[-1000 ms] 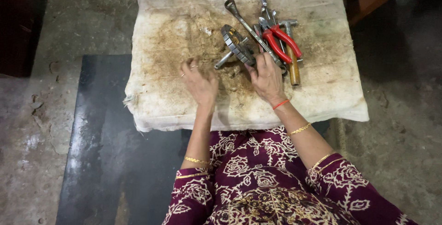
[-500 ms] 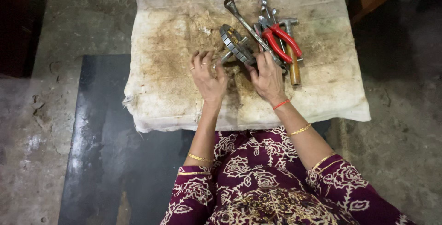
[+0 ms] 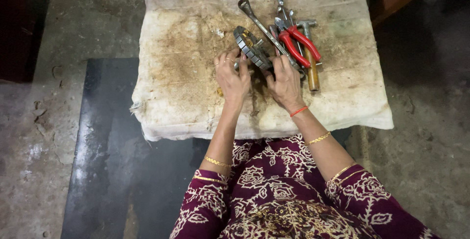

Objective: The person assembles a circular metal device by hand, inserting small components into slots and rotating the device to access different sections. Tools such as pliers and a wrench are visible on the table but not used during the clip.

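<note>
Two bare hands meet over a stained white cloth (image 3: 186, 97) spread on a low support, with a dark mat (image 3: 112, 160) on the concrete floor at its left. Farthest left, the left hand (image 3: 232, 75) comes up from a bent elbow, forearm running almost straight toward the cloth, back of the hand to the camera. Its fingers curl forward and their tips close on the near end of a toothed metal ring part (image 3: 250, 48), which stands tilted on edge above the cloth at its centre. Just beside it, the right hand (image 3: 284, 82) reaches in from the lower right, forearm slanting, a red thread and a gold bangle at the wrist. Its fingers are bent together and press on the right side of the same ring part, so both hands clasp it between them. Behind the ring a long wrench (image 3: 259, 23) lies diagonally. Further right rest red-handled pliers (image 3: 298, 43), touching the wrench, and a wooden-handled hammer (image 3: 312, 68) at the pile's right edge.
</note>
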